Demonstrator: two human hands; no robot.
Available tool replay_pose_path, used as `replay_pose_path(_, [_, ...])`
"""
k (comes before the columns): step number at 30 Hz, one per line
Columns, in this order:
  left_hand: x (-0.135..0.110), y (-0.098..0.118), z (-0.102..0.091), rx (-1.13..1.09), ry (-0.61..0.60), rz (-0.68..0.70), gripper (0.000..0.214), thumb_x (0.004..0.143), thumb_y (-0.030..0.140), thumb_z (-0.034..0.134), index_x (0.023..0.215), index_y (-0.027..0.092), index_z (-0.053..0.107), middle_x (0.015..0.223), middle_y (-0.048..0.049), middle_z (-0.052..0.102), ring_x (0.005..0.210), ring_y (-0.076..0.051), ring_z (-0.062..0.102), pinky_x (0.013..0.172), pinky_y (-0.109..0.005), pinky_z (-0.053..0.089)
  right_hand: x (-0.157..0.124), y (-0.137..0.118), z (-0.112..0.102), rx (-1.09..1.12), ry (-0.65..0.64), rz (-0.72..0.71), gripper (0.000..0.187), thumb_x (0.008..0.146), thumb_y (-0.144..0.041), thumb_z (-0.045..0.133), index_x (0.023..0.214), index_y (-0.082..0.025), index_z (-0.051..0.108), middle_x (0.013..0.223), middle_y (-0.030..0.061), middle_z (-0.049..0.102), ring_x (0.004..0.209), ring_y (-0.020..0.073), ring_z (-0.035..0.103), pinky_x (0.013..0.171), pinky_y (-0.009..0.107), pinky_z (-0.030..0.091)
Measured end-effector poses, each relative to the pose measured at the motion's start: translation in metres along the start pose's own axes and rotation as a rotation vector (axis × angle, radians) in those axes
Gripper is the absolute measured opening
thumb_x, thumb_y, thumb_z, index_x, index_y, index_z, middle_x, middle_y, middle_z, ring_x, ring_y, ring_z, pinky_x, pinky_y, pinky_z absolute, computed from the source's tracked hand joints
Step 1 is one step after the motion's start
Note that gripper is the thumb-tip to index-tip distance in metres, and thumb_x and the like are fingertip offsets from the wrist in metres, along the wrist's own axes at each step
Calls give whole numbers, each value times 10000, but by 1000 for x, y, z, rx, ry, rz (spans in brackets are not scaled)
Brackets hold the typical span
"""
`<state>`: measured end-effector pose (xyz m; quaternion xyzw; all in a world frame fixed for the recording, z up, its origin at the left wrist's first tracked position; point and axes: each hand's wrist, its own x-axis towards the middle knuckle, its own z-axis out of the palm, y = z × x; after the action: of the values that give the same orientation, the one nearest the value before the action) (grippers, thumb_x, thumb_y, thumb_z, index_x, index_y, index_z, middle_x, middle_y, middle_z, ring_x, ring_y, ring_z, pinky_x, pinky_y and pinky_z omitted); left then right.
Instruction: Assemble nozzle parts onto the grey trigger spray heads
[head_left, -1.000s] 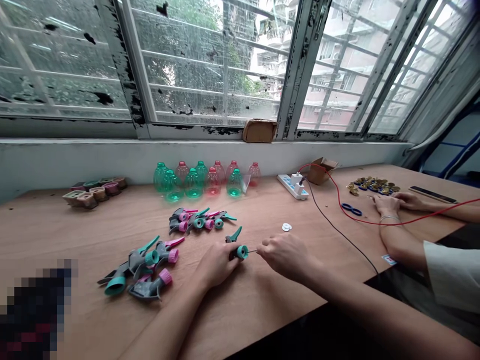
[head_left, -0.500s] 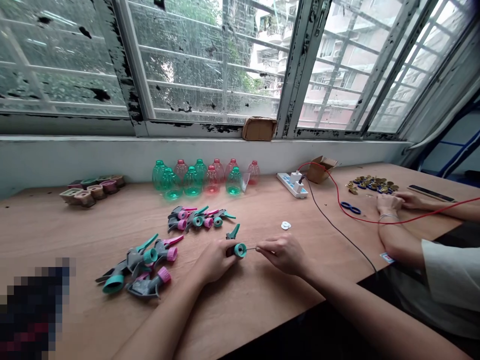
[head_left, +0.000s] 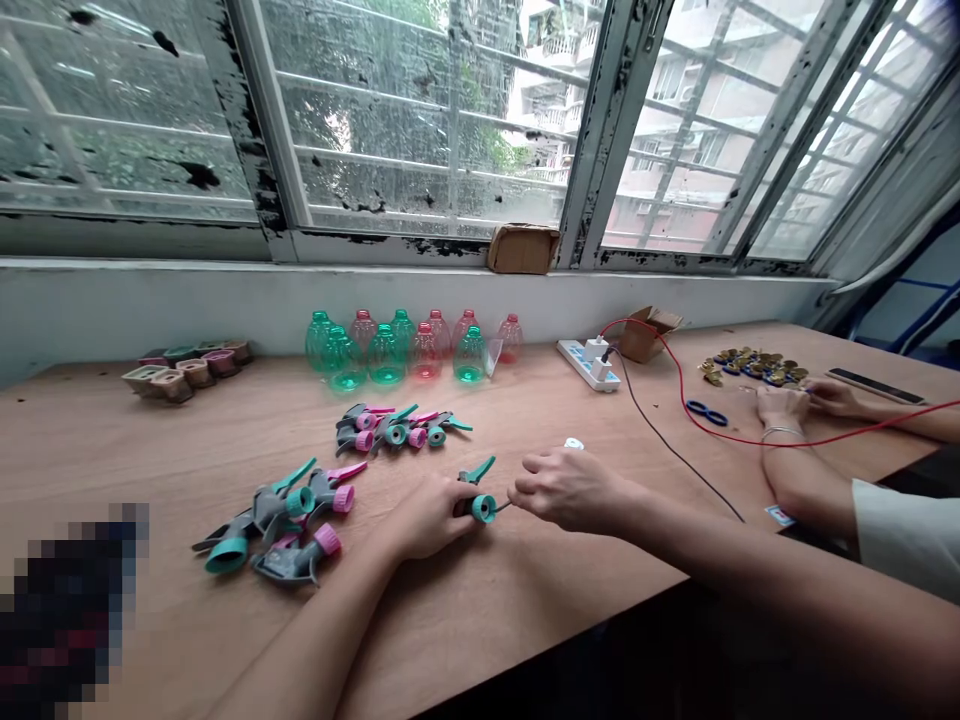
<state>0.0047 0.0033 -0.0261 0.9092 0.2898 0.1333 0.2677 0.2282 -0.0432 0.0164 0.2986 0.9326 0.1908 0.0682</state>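
Note:
My left hand [head_left: 427, 518] grips a grey spray trigger head [head_left: 474, 495] with a teal nozzle cap and teal lever. My right hand [head_left: 566, 490] is just to its right, its fingertips closed around the end of a thin tube [head_left: 502, 506] running from the trigger head. Right behind my right hand, a small white ring [head_left: 574, 443] is partly hidden by it. Several finished trigger heads with pink and teal parts lie in a heap [head_left: 281, 520] left of my left hand, and more lie in a row [head_left: 397, 428] farther up the wooden table [head_left: 150, 440].
Several green and pink plastic bottles [head_left: 386, 352] stand along the wall. A co-worker's hands [head_left: 784, 405] work near gold parts [head_left: 754, 368] on the right. A power strip [head_left: 590, 365] trails red and black cables. Small pots [head_left: 180, 372] sit at the far left.
My right hand has lifted slightly and moved up over the white ring, partly covering it. The trigger head's lever now tilts more to the right. The view has shifted slightly.

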Motion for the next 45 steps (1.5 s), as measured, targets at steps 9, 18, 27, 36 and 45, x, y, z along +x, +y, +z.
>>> replay_pose_path(9, [-4, 4, -5, -86, -12, -28, 116, 767, 183, 520, 724, 151, 623, 611, 27, 459, 568, -97, 379, 525, -207, 249, -10, -27, 42, 283, 228, 379, 263, 955, -245, 424, 828, -209, 652, 727, 5, 687, 639, 108, 568, 517, 274, 180])
replay_pose_path(18, [-2, 2, -1, -92, 29, -20, 105, 736, 148, 515, 638, 145, 554, 576, 44, 431, 551, -82, 350, 522, -204, 239, -9, -33, 36, 328, 185, 484, 343, 961, -302, 411, 763, -204, 672, 688, 20, 685, 616, 119, 578, 535, 258, 216])
replay_pose_path(27, [0, 0, 5, -30, 57, -28, 125, 759, 181, 524, 652, 145, 579, 560, 37, 450, 532, -87, 353, 521, -213, 237, 5, -34, -13, 225, -138, 497, 250, 893, -158, 454, 813, -181, 690, 760, 84, 695, 622, 171, 612, 516, 257, 279])
replay_pose_path(36, [-1, -3, 5, -45, 46, 3, 130, 765, 163, 516, 657, 147, 586, 566, 42, 426, 548, -88, 361, 528, -212, 242, -8, -35, 32, 580, 156, 573, 451, 962, -347, 413, 642, -168, 675, 588, 22, 642, 506, 89, 445, 543, 243, 246])
replay_pose_path(45, [1, -4, 6, -56, 46, -35, 144, 771, 204, 512, 667, 147, 594, 562, 42, 414, 539, -85, 338, 516, -216, 230, -6, -42, 27, 498, 141, 638, 405, 963, -340, 410, 708, -179, 680, 637, 34, 671, 548, 111, 535, 542, 232, 274])
